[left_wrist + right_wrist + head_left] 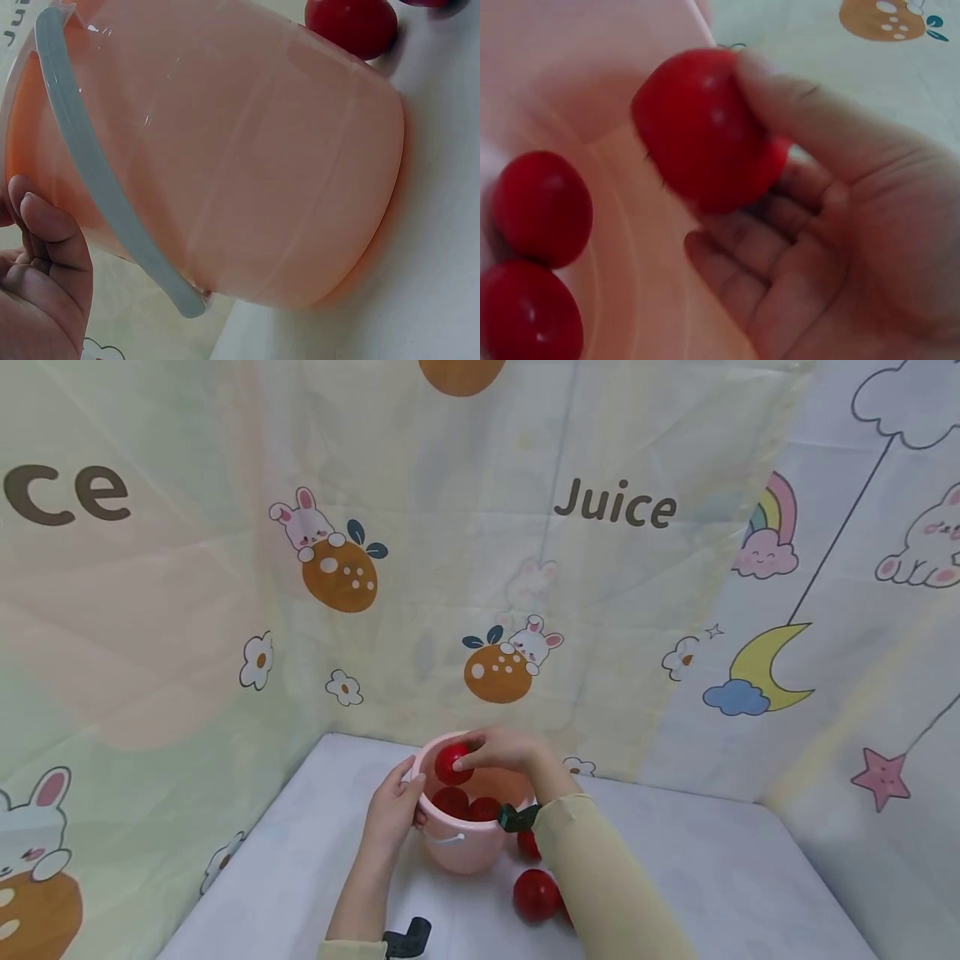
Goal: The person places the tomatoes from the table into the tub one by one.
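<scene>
— Red ball point(452, 763) pinched in the right hand point(501, 750), right over the mouth of the pink bucket point(465, 847). Dropping-in looks like the step in hand.

— And the left hand point(393, 810)?

— Cupped against the bucket's left side near the rim, fingers point(46, 225) curled by the pale handle point(97, 172), steadying it. The bucket sits toward the far edge of the worktop point(300, 860).

— What does the next move call for?

— Probably just loosening thumb and fingertips; two balls point(540, 206) already lie inside, more point(536, 894) wait by the near edge.
</scene>
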